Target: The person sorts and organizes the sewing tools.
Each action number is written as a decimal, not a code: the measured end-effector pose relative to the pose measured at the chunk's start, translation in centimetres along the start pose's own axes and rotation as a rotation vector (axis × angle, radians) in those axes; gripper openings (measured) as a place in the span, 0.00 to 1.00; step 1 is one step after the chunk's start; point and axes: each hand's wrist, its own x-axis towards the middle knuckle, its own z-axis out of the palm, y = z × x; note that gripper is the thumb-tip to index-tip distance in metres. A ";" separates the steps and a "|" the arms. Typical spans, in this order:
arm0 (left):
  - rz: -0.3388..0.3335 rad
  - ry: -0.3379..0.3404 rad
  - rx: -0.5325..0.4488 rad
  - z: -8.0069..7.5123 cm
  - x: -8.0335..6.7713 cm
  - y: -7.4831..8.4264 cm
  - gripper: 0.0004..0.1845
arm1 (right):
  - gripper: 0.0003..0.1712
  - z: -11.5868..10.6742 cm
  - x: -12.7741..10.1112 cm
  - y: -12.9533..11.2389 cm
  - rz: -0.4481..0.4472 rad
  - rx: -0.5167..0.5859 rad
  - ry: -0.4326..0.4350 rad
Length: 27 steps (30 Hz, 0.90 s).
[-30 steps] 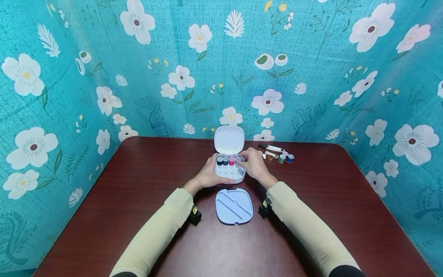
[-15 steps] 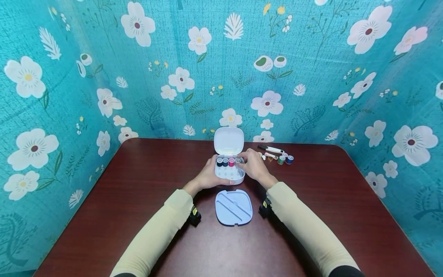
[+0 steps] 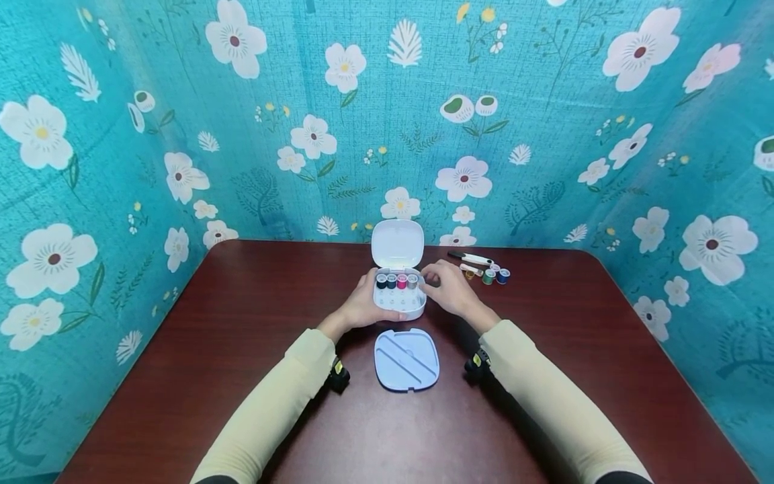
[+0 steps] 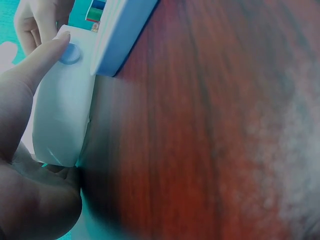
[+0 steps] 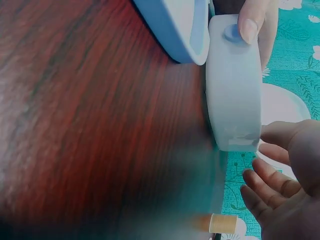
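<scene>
A white sewing box (image 3: 416,312) stands with its lid (image 3: 398,243) raised. My left hand (image 3: 363,304) grips its left side, the thumb across the front beside a round blue button (image 4: 70,54). A row of thread spools stands inside along the back: two dark ones (image 3: 386,281), a pink one (image 3: 402,281) and a greyish-brown one (image 3: 412,281). In front of them show bare pegs. My right hand (image 3: 450,288) is at the box's right edge, fingers loosely bent and holding nothing visible. In the right wrist view, whether its thumb touches the box is unclear.
A pale blue tray (image 3: 407,360) with diagonal grooves lies nearer me. Right of the box lie a black-and-white pen-like tool (image 3: 470,258), a green spool (image 3: 489,276), a blue spool (image 3: 503,276) and small items. The right wrist view shows an orange-yellow spool (image 5: 223,223).
My right hand has let go of the greyish-brown spool and drawn back to the right, leaving that spool standing in the row. My left hand keeps its grip on the box.
</scene>
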 end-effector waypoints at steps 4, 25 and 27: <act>-0.013 -0.002 -0.013 0.0 -0.1 0.1 0.68 | 0.14 -0.2 -0.5 0.2 -0.002 -0.003 0.007; 0.005 -0.002 -0.012 -0.2 0.0 0.3 0.65 | 0.13 -2.3 -2.8 1.8 -0.068 -0.003 0.029; 0.006 0.000 -0.014 -0.3 0.0 0.3 0.65 | 0.14 -2.6 -3.0 2.1 -0.059 0.007 0.027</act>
